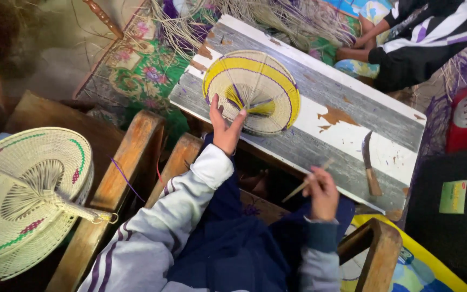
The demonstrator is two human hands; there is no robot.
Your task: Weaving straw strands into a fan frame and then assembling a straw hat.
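Note:
A half-woven round fan [255, 89] with yellow and purple bands lies on a worn grey and white board [347, 130]. My left hand [224, 127] rests on the fan's near edge, thumb and fingers spread over the weave. My right hand [321, 190] is at the board's near edge, fingers closed on a thin pale stick [304, 184] that points left and down.
A knife with a wooden handle [370, 162] lies on the board to the right. A finished pale fan [25, 197] lies at lower left over wooden chair arms [120, 178]. Another person's arm in a black striped sleeve [422, 38] is at top right. Loose straw [277, 16] is piled beyond the board.

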